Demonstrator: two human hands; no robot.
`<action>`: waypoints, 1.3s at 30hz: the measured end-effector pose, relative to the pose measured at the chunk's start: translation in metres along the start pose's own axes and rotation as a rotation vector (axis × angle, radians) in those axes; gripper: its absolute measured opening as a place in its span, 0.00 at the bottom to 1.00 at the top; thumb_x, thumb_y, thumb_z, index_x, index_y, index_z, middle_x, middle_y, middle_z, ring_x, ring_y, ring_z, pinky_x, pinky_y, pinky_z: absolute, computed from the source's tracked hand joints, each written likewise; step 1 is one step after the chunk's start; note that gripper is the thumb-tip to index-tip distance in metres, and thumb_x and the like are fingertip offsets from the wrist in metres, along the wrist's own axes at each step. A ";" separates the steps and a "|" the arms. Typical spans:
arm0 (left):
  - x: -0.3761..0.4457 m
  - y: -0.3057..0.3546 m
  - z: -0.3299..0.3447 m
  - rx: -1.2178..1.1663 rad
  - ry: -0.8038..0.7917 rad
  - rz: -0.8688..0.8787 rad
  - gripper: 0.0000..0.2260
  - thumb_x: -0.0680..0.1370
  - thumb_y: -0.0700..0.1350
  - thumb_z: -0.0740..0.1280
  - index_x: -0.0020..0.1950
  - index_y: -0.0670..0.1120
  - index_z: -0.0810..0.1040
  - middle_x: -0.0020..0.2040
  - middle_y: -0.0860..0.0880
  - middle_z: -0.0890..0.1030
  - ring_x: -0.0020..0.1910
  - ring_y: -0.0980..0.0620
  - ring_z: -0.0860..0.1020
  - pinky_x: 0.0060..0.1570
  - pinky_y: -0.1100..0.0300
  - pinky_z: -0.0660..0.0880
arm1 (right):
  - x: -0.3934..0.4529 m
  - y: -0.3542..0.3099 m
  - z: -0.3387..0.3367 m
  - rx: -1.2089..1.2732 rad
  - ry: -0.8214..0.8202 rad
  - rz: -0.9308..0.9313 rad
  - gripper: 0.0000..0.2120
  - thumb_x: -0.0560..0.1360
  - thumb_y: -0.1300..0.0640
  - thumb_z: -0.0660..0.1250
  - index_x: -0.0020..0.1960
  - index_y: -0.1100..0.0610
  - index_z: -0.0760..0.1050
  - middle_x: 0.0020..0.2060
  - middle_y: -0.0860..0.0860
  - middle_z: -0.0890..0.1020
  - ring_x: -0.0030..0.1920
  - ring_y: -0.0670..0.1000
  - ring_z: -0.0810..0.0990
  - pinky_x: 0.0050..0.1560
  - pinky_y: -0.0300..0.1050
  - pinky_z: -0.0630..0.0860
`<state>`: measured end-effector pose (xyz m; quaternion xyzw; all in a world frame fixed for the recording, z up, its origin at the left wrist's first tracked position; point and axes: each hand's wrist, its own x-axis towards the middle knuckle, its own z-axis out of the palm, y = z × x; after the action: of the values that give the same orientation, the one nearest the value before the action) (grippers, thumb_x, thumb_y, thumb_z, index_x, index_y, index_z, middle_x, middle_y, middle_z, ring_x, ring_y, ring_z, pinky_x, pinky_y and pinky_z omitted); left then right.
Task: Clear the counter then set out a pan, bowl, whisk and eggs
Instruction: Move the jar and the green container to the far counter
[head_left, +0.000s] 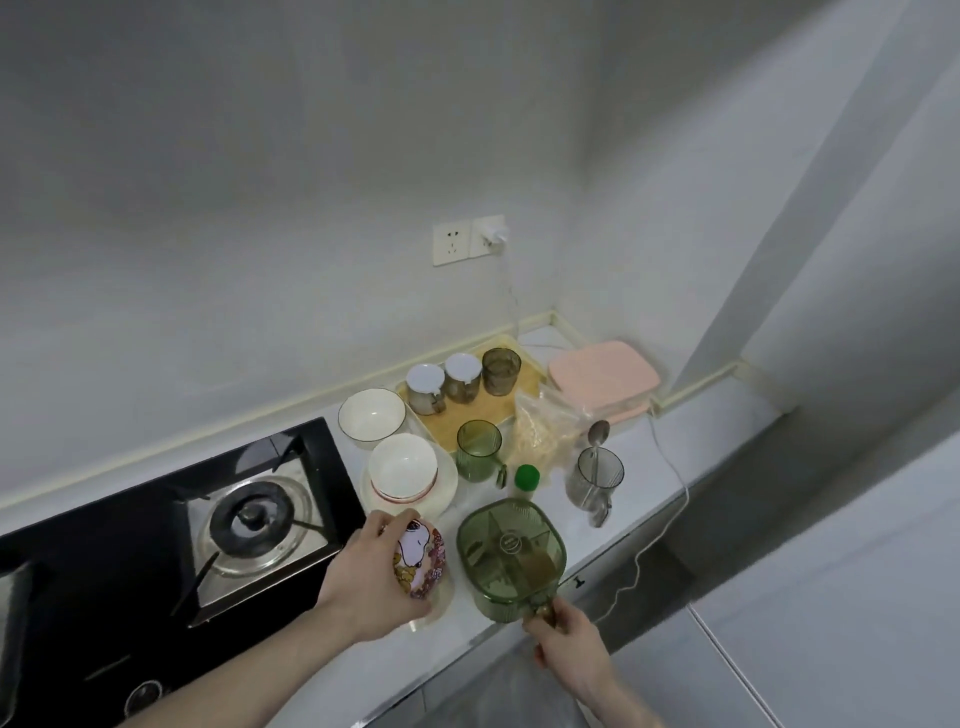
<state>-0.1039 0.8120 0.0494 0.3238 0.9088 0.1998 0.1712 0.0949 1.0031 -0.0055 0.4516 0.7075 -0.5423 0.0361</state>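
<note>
Crowded counter (649, 467) | left hand (371, 577) grips cartoon cup (421, 556) | right hand (569, 649) pinches green box (511, 556) handle | bowls (402, 467), mugs (478, 449) behind

No legible text or labels

left hand (375, 576) gripping, right hand (567, 644) pinching

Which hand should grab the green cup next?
Probably right. The green cup stands just behind the green box whose handle the right hand grips; the left hand holds the cartoon cup.
</note>
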 end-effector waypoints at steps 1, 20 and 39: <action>0.004 0.002 0.005 0.007 0.005 -0.021 0.48 0.56 0.67 0.71 0.74 0.61 0.60 0.60 0.59 0.65 0.58 0.53 0.73 0.57 0.58 0.76 | 0.012 0.002 -0.005 -0.029 -0.028 0.004 0.06 0.74 0.53 0.70 0.50 0.53 0.80 0.34 0.49 0.82 0.30 0.46 0.82 0.32 0.33 0.75; 0.025 0.045 0.043 0.054 0.063 -0.349 0.47 0.59 0.59 0.74 0.76 0.59 0.59 0.66 0.56 0.66 0.64 0.50 0.72 0.61 0.57 0.74 | 0.129 0.008 -0.014 -0.262 -0.336 -0.095 0.07 0.72 0.51 0.68 0.43 0.54 0.77 0.36 0.52 0.85 0.38 0.52 0.86 0.48 0.54 0.84; -0.013 0.038 0.066 -0.220 0.221 -0.394 0.43 0.71 0.51 0.76 0.80 0.57 0.56 0.81 0.54 0.51 0.71 0.48 0.71 0.68 0.53 0.73 | 0.095 0.010 -0.017 -0.224 0.005 -0.176 0.27 0.73 0.64 0.73 0.69 0.59 0.68 0.68 0.60 0.67 0.54 0.65 0.80 0.61 0.54 0.73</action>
<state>-0.0453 0.8472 0.0131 0.0958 0.9404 0.2944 0.1405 0.0529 1.0739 -0.0571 0.3824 0.8005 -0.4600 0.0368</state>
